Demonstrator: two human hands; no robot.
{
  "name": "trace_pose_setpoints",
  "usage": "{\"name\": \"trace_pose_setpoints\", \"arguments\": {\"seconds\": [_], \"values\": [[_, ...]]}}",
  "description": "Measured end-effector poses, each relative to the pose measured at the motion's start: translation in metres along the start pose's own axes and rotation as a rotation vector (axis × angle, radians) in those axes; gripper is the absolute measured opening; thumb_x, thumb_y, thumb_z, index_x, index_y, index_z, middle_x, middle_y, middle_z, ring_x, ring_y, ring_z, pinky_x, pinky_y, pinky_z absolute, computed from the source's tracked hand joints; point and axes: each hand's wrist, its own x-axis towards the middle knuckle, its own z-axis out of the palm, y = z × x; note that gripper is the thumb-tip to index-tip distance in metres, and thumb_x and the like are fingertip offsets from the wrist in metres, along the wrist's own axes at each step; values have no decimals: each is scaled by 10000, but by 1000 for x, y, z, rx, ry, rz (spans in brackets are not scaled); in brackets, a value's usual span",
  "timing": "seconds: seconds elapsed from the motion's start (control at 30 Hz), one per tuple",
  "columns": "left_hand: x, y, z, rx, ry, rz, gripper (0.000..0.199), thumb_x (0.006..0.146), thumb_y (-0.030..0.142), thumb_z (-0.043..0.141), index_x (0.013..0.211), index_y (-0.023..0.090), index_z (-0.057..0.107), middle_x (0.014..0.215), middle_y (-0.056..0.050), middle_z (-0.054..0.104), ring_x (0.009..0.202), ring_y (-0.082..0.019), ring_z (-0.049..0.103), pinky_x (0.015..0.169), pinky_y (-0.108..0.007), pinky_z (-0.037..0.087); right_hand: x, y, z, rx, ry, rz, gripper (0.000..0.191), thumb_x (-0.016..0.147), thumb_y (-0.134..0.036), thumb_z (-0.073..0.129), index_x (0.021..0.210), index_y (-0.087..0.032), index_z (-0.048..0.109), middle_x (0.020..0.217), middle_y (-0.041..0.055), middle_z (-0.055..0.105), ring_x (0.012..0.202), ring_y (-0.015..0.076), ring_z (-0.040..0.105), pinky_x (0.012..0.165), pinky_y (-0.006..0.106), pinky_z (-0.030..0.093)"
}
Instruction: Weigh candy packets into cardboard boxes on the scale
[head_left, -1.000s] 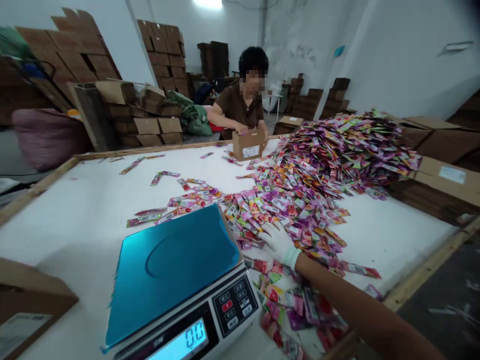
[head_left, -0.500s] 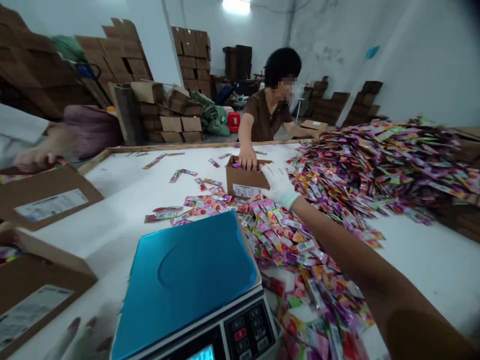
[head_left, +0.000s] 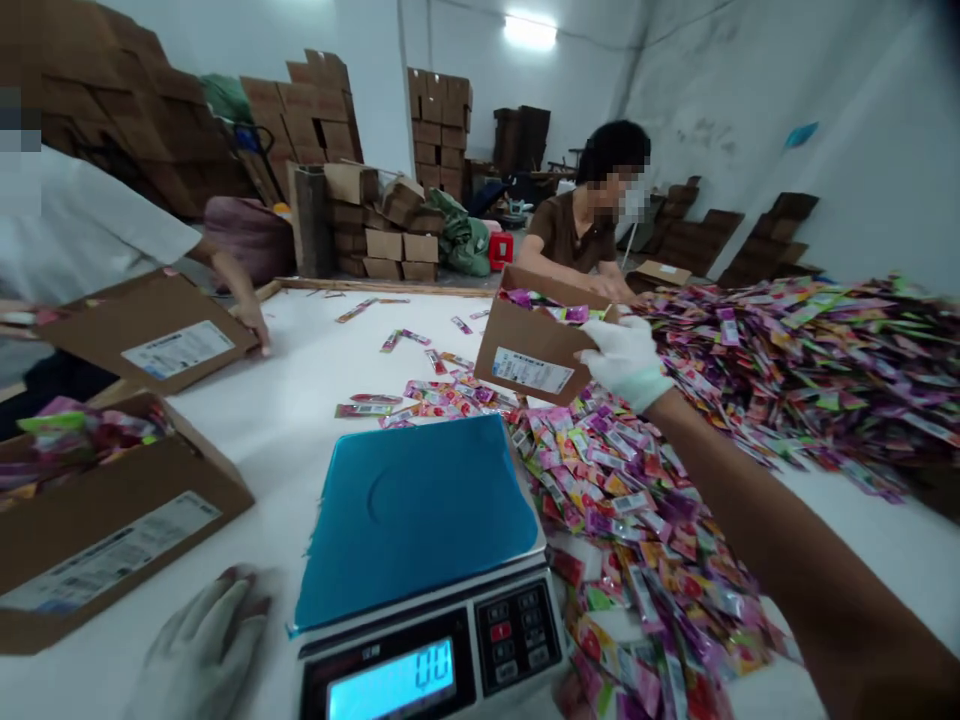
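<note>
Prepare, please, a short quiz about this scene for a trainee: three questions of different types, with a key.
1. Choose: which thing is in the grip of the wearer's right hand?
a) the green bag
b) the tilted cardboard box
c) the purple sack

2. True or false: the wearer's left hand is closer to the scale than to the tilted cardboard box.

3. Fill in: the display of the scale reads ____.

Key:
1: b
2: true
3: 0.0

Brown box (head_left: pixel 525 342), white-labelled, tilted, colourful packets (head_left: pixel 551 305) inside
</note>
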Motion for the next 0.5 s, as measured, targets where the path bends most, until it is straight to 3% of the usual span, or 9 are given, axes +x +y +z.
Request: {"name": "trace_pose_setpoints", "arguments": {"seconds": [0.07, 0.17, 0.27, 0.37, 0.43, 0.5], "values": [[4, 13, -7, -12, -20, -23, 523, 960, 520, 425, 1265, 205, 711, 1517, -213, 708, 1477, -449, 637, 1332, -684, 491, -16, -10, -33, 31, 63, -45, 281, 912, -365, 746, 1138, -211, 807, 900, 92, 765, 1077, 360, 692, 1078, 526, 530], [7, 28, -14, -3, -59, -63, 631, 1006, 563, 372, 1303, 135, 729, 1552, -261, 677, 1507, -474, 610, 1319, -687, 495, -45, -47, -68, 111, 80, -205, 288, 891, -384, 758, 1131, -231, 802, 909, 100, 739, 1101, 385, 667, 1052, 539, 542], [5, 31, -14, 24, -76, -93, 651, 1033, 571, 349, 1320, 136, 738, 1555, -242, 680, 1541, -452, 585, 1326, -651, 493, -77, -100, -76, 175, -51, -407, 208, 876, -291, 755, 1076, -239, 779, 860, 75, 722, 988, 337, 680, 1090, 543, 541], [0, 29, -16, 36, -74, -81, 636, 1035, 545, 343, 1329, 146, 741, 1566, -217, 681, 1530, -415, 601, 1336, -598, 494, -103, -142, -74, 191, -142, -511, 128, 952, -229, 660, 1035, -233, 758, 820, 64, 736, 855, 301, 678, 1087, 552, 552], [-4, 30, -19, 37, -66, -79, 613, 1032, 539, 358, 1327, 168, 747, 1572, -190, 686, 1516, -394, 615, 1331, -573, 504, -113, -150, -75, 274, -91, -560, 210, 1012, -237, 607, 1155, -216, 759, 986, 94, 807, 953, 322, 729, 1112, 568, 563], [-8, 33, -25, 38, -58, -72, 590, 1022, 526, 386, 1312, 169, 756, 1546, -189, 703, 1487, -398, 633, 1306, -577, 525, -118, -135, -74, 440, 25, -562, 392, 1049, -314, 634, 1423, -212, 692, 1322, 133, 803, 1228, 349, 744, 1192, 565, 558]]}}
